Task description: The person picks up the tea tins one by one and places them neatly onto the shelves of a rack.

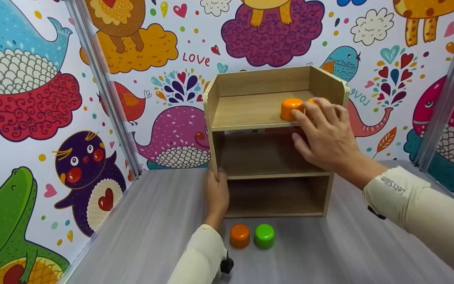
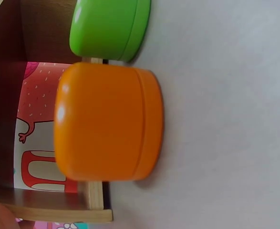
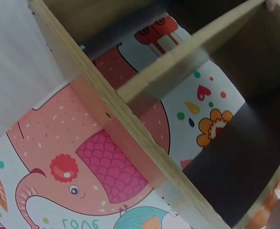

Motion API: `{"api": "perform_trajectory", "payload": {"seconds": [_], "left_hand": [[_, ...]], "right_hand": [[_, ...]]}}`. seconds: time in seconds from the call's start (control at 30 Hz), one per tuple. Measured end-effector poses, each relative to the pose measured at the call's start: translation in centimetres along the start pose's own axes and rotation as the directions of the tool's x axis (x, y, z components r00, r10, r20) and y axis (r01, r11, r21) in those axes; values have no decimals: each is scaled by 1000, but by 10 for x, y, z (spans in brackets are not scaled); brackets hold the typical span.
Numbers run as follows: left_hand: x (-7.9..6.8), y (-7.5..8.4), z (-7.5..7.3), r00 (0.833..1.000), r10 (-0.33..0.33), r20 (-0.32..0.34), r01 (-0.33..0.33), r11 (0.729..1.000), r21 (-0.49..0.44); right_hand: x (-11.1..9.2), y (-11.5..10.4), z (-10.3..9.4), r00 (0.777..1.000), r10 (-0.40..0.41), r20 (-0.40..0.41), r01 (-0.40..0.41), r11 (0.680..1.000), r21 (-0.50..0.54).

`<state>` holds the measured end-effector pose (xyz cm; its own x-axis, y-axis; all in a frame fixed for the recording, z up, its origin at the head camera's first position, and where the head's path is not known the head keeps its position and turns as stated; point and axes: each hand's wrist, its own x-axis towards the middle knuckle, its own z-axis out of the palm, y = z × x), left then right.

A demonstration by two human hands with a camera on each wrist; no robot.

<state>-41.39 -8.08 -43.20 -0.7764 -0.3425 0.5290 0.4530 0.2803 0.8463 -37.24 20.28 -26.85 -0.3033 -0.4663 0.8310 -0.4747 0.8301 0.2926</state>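
Observation:
A small wooden three-tier shelf (image 1: 278,173) stands on the table, its open front facing me. My left hand (image 1: 217,195) grips the edge of its left side panel. On the top tier, toward the right, sits an upside-down orange cup (image 1: 291,109). Beside it is a second orange cup (image 1: 318,101), mostly hidden behind the bent fingers of my right hand (image 1: 325,134), which holds it from above; the index finger lies close to the first cup. In front of the shelf, another orange cup (image 2: 106,121) and a green cup (image 2: 108,28) stand side by side on the table.
The grey table (image 1: 152,221) extends around the shelf. Behind it and along the left, walls printed with cartoon animals (image 1: 179,138) close the space in, with metal posts (image 1: 105,86) at the corners. The shelf's two lower tiers (image 1: 274,154) open toward me.

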Motion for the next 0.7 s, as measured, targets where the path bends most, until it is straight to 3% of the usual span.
{"api": "perform_trajectory", "payload": {"seconds": [0.2,0.7], "left_hand": [[0,-2,0,1000,28,3,-28,1000,-12],[-1,-1,1,999,42,-7,-42,999,0]], "right_hand": [[-23,-9,2,998,-38,46,39,999,-9],[-86,-43,26,988,-13,156,1,997,73]]}}
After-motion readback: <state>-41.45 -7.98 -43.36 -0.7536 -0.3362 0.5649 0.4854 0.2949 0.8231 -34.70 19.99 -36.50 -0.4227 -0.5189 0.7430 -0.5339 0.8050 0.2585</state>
